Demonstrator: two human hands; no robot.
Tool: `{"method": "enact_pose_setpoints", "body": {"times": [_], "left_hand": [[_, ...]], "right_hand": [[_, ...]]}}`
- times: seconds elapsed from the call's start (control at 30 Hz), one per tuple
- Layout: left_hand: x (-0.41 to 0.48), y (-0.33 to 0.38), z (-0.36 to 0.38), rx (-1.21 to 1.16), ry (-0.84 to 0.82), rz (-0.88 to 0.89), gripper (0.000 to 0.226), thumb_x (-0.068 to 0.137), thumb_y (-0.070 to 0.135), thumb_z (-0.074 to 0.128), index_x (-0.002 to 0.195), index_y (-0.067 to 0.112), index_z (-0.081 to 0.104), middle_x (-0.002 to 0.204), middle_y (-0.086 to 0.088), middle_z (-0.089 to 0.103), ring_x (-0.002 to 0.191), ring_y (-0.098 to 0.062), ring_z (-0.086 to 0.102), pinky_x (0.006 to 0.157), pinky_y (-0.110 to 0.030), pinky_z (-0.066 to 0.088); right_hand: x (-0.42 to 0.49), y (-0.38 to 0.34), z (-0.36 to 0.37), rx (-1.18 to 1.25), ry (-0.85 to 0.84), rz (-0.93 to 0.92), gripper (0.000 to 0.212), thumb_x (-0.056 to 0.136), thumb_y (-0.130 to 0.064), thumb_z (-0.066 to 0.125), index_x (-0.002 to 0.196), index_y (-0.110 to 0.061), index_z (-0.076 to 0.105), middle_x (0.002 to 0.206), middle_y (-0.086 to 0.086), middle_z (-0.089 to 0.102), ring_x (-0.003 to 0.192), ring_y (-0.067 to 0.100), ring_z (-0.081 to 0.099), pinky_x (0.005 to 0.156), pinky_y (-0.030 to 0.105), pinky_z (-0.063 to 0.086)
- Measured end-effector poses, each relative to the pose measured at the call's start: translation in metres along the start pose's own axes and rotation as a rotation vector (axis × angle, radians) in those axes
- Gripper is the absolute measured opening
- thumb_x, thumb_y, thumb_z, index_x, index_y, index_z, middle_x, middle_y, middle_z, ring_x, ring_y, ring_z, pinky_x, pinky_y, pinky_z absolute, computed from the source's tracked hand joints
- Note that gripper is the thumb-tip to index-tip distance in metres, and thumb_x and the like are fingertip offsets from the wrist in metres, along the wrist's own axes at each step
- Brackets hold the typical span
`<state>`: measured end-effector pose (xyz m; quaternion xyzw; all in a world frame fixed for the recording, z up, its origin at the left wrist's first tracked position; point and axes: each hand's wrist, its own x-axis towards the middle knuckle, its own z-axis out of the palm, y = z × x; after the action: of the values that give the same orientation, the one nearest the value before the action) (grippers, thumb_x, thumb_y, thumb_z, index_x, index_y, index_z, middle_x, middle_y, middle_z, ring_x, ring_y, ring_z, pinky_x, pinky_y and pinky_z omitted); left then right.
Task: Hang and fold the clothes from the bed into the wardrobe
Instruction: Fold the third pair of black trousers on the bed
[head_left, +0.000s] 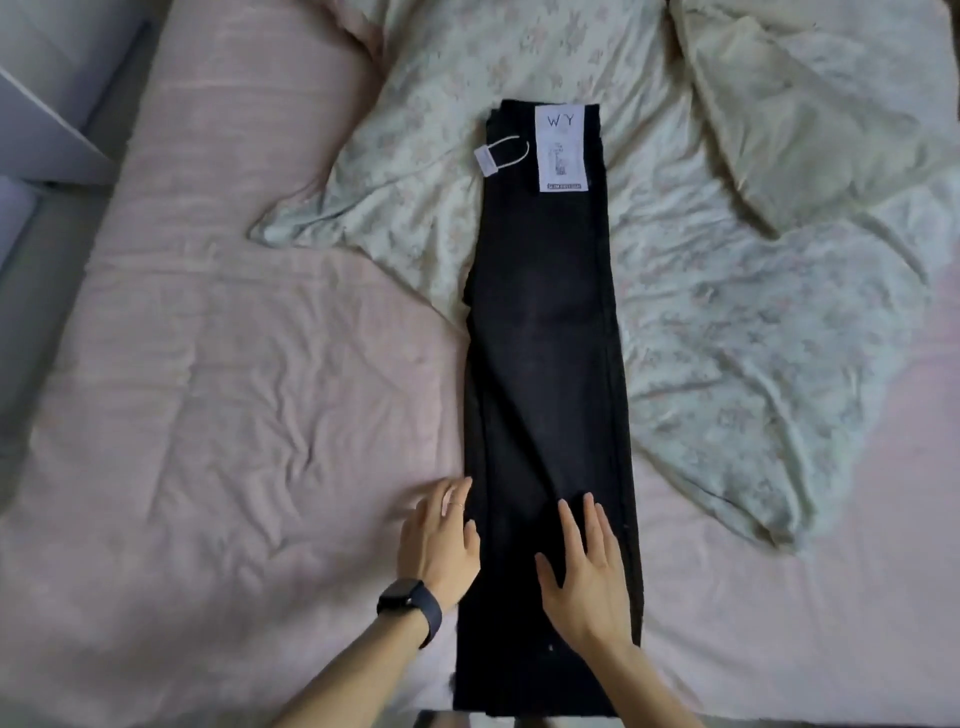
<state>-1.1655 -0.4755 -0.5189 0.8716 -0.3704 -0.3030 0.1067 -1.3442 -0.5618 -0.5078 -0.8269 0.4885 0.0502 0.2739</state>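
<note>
A pair of black trousers (545, 332) lies lengthwise on the bed, folded leg on leg, waist at the far end. A white paper label (562, 148) sits on the waist and a small hang tag (487, 161) on a cord lies beside it. My left hand (441, 540), with a dark watch on the wrist, rests flat at the left edge of the leg ends, fingers straight. On the trousers near the hem my right hand (587, 577) lies flat with fingers spread.
The bed has a pink sheet (234, 415). A crumpled pale floral duvet (753, 322) covers the far and right side, partly under the trousers. A white furniture edge (47, 119) stands at the far left.
</note>
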Motion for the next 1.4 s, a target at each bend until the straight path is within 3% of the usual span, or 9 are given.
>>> {"method": "enact_pose_setpoints", "body": {"times": [0.17, 0.3, 0.43, 0.6, 0.77, 0.9, 1.03, 1.2, 1.4], "left_hand": [[-0.114, -0.010, 0.036, -0.042, 0.053, -0.044, 0.031, 0.091, 0.027, 0.061, 0.121, 0.020, 0.063, 0.130, 0.002, 0.056, 0.115, -0.023, 0.057, 0.093, -0.036, 0.049], [-0.147, 0.000, 0.060, -0.071, 0.089, -0.130, 0.017, 0.091, 0.041, 0.062, 0.103, 0.030, 0.066, 0.129, 0.002, 0.049, 0.115, -0.022, 0.051, 0.089, -0.035, 0.044], [-0.159, 0.012, 0.083, -0.040, 0.109, -0.268, 0.023, 0.090, 0.053, 0.060, 0.099, 0.035, 0.069, 0.129, 0.004, 0.041, 0.121, -0.021, 0.041, 0.094, -0.035, 0.038], [-0.150, 0.017, 0.084, -0.174, 0.081, -0.420, 0.017, 0.087, 0.050, 0.067, 0.092, 0.034, 0.070, 0.125, 0.006, 0.043, 0.120, -0.020, 0.043, 0.100, -0.038, 0.036], [-0.156, 0.012, 0.084, -0.209, 0.041, -0.351, 0.010, 0.093, 0.038, 0.062, 0.093, 0.029, 0.066, 0.123, 0.004, 0.051, 0.112, -0.021, 0.054, 0.095, -0.037, 0.047], [-0.165, 0.009, 0.084, -0.256, 0.067, -0.343, 0.010, 0.095, 0.035, 0.054, 0.093, 0.026, 0.057, 0.092, 0.004, 0.065, 0.090, -0.026, 0.063, 0.078, -0.035, 0.052], [-0.175, 0.000, 0.087, -0.314, 0.168, -0.421, 0.013, 0.094, 0.032, 0.048, 0.091, 0.019, 0.049, 0.075, -0.003, 0.062, 0.077, -0.032, 0.061, 0.069, -0.040, 0.053], [-0.179, -0.019, 0.101, -0.213, 0.020, -0.398, 0.009, 0.097, 0.031, 0.053, 0.104, 0.026, 0.056, 0.102, 0.004, 0.069, 0.096, -0.026, 0.065, 0.085, -0.038, 0.053], [-0.184, -0.028, 0.114, -0.337, -0.007, -0.398, 0.019, 0.091, 0.032, 0.064, 0.105, 0.025, 0.053, 0.106, 0.008, 0.066, 0.097, -0.018, 0.065, 0.088, -0.037, 0.054]], "right_hand": [[-0.105, 0.022, 0.024, 0.023, -0.030, 0.083, 0.068, 0.088, -0.026, 0.073, 0.150, -0.014, 0.045, 0.163, 0.013, 0.026, 0.150, 0.033, 0.024, 0.118, 0.049, 0.032], [-0.137, 0.045, 0.033, 0.205, -0.032, 0.221, 0.066, 0.093, -0.026, 0.068, 0.150, -0.013, 0.038, 0.164, 0.011, 0.017, 0.150, 0.032, 0.020, 0.119, 0.047, 0.029], [-0.159, 0.081, 0.041, 0.374, 0.001, 0.327, 0.067, 0.090, -0.014, 0.068, 0.147, -0.008, 0.035, 0.149, 0.012, 0.036, 0.135, 0.032, 0.036, 0.114, 0.044, 0.034], [-0.151, 0.102, 0.039, 0.475, -0.014, 0.418, 0.040, 0.093, -0.020, 0.064, 0.129, -0.016, 0.046, 0.120, 0.007, 0.056, 0.111, 0.029, 0.057, 0.092, 0.040, 0.049], [-0.144, 0.115, 0.046, 0.411, -0.017, 0.498, 0.018, 0.101, -0.028, 0.053, 0.111, -0.013, 0.053, 0.117, 0.009, 0.062, 0.091, 0.023, 0.054, 0.077, 0.030, 0.039], [-0.152, 0.116, 0.046, 0.473, 0.016, 0.491, 0.013, 0.101, -0.030, 0.052, 0.098, -0.017, 0.053, 0.094, 0.001, 0.063, 0.092, 0.027, 0.061, 0.074, 0.031, 0.039], [-0.165, 0.111, 0.053, 0.485, -0.063, 0.391, 0.017, 0.101, -0.033, 0.053, 0.102, -0.016, 0.057, 0.099, 0.000, 0.064, 0.090, 0.020, 0.061, 0.075, 0.030, 0.041], [-0.161, 0.101, 0.065, 0.441, -0.046, 0.501, 0.013, 0.103, -0.031, 0.047, 0.100, -0.019, 0.049, 0.103, 0.004, 0.063, 0.086, 0.023, 0.052, 0.074, 0.034, 0.041], [-0.157, 0.101, 0.069, 0.455, -0.003, 0.507, 0.013, 0.102, -0.028, 0.049, 0.103, -0.015, 0.051, 0.111, 0.008, 0.061, 0.090, 0.023, 0.052, 0.077, 0.032, 0.041]]}}
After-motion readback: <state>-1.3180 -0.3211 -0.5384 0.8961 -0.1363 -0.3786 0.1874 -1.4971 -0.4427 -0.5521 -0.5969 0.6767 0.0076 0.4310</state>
